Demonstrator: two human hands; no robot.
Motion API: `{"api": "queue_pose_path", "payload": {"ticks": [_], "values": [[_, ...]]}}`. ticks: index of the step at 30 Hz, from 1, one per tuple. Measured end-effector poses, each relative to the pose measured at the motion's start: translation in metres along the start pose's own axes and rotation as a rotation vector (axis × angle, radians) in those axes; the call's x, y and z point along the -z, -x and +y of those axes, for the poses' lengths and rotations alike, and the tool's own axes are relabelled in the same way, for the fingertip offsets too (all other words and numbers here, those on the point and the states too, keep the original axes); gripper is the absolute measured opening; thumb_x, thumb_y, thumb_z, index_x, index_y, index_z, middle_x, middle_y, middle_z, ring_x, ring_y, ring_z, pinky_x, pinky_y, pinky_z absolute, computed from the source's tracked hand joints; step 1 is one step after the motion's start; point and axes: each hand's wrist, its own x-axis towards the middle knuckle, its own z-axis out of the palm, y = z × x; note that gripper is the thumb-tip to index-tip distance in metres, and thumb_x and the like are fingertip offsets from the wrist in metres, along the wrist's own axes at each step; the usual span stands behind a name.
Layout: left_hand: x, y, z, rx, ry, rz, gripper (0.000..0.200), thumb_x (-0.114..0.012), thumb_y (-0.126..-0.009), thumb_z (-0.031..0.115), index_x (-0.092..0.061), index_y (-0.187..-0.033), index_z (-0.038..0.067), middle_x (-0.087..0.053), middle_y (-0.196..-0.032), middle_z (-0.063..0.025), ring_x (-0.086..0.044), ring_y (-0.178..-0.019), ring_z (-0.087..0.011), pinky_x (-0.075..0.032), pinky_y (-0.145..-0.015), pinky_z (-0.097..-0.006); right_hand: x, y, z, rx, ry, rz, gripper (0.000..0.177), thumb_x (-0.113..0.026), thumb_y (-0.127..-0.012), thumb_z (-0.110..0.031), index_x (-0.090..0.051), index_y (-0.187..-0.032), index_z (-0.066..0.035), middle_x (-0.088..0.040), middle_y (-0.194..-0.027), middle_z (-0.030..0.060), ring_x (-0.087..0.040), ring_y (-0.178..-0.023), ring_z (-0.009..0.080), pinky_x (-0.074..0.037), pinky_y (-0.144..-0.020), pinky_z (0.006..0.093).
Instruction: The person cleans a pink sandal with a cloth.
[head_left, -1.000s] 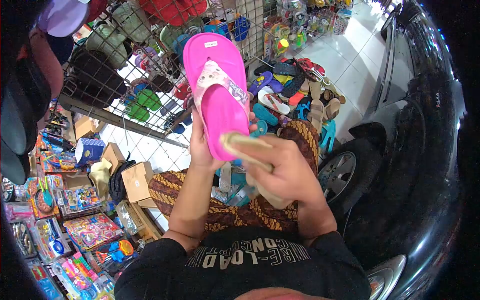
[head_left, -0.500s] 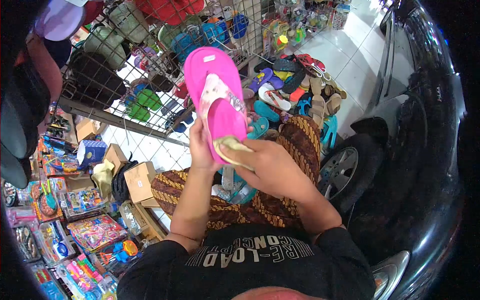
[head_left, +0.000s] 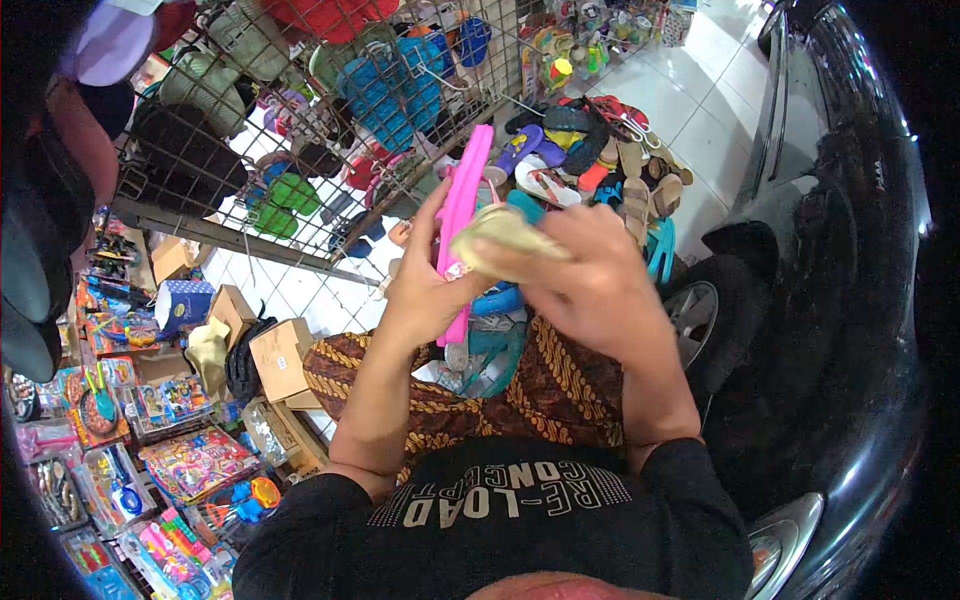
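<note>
A pink sandal [head_left: 463, 190] is turned on edge, its side toward me, in front of my chest. My left hand [head_left: 422, 285] wraps round it from the left and below, fingers behind the sole and thumb on the strap side. My right hand [head_left: 590, 270] grips a pale yellow cloth [head_left: 502, 243] beside the sandal's right side; this hand is slightly blurred. Whether the cloth touches the sandal, I cannot tell.
Beyond my knees lies a pile of mixed sandals [head_left: 570, 150]. A wire rack [head_left: 300, 130] with hanging footwear stands ahead and left. Packaged toys [head_left: 195, 462] and a cardboard box [head_left: 283, 358] are at the left. A black car [head_left: 820, 300] stands close on the right.
The sandal has turned from showing its top to standing on edge. My right hand with the cloth has moved up and right, away from the heel.
</note>
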Motion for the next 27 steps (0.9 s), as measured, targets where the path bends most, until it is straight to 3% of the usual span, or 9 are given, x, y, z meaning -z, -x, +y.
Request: {"api": "queue_pose_path", "payload": {"ticks": [2,6,13,19,22,25,27], "values": [[-0.004,0.003,0.013,0.047,0.025,-0.045,0.101,-0.079,-0.07,-0.004,-0.024,-0.154,0.008,-0.055,-0.129,-0.0133,-0.058,-0.112,-0.019,-0.048,-0.095,-0.0317,-0.013,-0.006,-0.01,0.101,0.14,0.028,0.043,-0.071,-0.071,-0.014,-0.072,-0.112,-0.026,-0.06,-0.083,-0.0031,-0.057,-0.07,0.0179,-0.042,-0.064,0.0377],[-0.001,0.004,0.012,0.037,-0.007,-0.06,0.1,-0.079,-0.07,-0.004,-0.025,-0.154,0.007,-0.057,-0.128,-0.0129,-0.058,-0.111,-0.0184,-0.048,-0.095,-0.0319,-0.012,-0.007,0.002,0.07,0.193,-0.025,0.043,-0.072,-0.071,-0.022,-0.072,-0.113,-0.032,-0.059,-0.085,-0.0082,-0.056,-0.074,0.0148,-0.04,-0.068,0.0364],[0.001,0.009,0.017,0.046,-0.153,-0.118,0.1,-0.082,-0.069,0.004,-0.027,-0.153,0.005,-0.057,-0.131,-0.0134,-0.057,-0.115,-0.0192,-0.046,-0.099,-0.0343,-0.007,-0.01,0.023,0.057,0.11,0.092,0.045,-0.072,-0.071,-0.021,-0.072,-0.113,-0.034,-0.052,-0.075,-0.0048,-0.053,-0.07,0.017,-0.039,-0.062,0.0346],[-0.003,0.007,0.009,-0.002,-0.134,-0.1,0.103,-0.084,-0.069,0.007,-0.025,-0.153,0.006,-0.049,-0.136,-0.0152,-0.053,-0.121,-0.0222,-0.044,-0.101,-0.0365,-0.014,-0.004,0.035,-0.017,-0.098,0.183,0.043,-0.07,-0.074,-0.01,-0.073,-0.113,-0.027,-0.056,-0.075,0.001,-0.057,-0.069,0.0215,-0.044,-0.061,0.0362],[-0.007,0.01,0.01,0.014,-0.107,-0.072,0.109,-0.085,-0.068,0.008,-0.019,-0.155,0.008,-0.046,-0.133,-0.0149,-0.054,-0.12,-0.0257,-0.043,-0.102,-0.0386,-0.014,-0.001,0.043,-0.187,-0.282,0.221,0.041,-0.068,-0.079,-0.008,-0.072,-0.117,-0.02,-0.059,-0.079,0.0065,-0.058,-0.068,0.0234,-0.046,-0.062,0.0349],[-0.007,0.015,0.005,-0.018,-0.136,-0.106,0.113,-0.085,-0.067,0.007,-0.015,-0.156,0.01,-0.046,-0.13,-0.0144,-0.053,-0.119,-0.0272,-0.043,-0.102,-0.0401,-0.007,0.001,0.044,-0.33,-0.279,0.189,0.041,-0.067,-0.082,-0.006,-0.069,-0.122,-0.016,-0.062,-0.082,0.0104,-0.058,-0.067,0.0251,-0.046,-0.061,0.0349],[-0.009,0.021,-0.003,-0.088,-0.146,-0.124,0.115,-0.085,-0.067,0.007,-0.012,-0.157,0.01,-0.046,-0.13,-0.0144,-0.051,-0.122,-0.0268,-0.042,-0.103,-0.0403,-0.006,0.007,0.049,-0.306,-0.364,0.139,0.041,-0.065,-0.084,-0.009,-0.066,-0.125,-0.011,-0.066,-0.092,0.0126,-0.06,-0.075,0.0251,-0.047,-0.069,0.0364]]}}
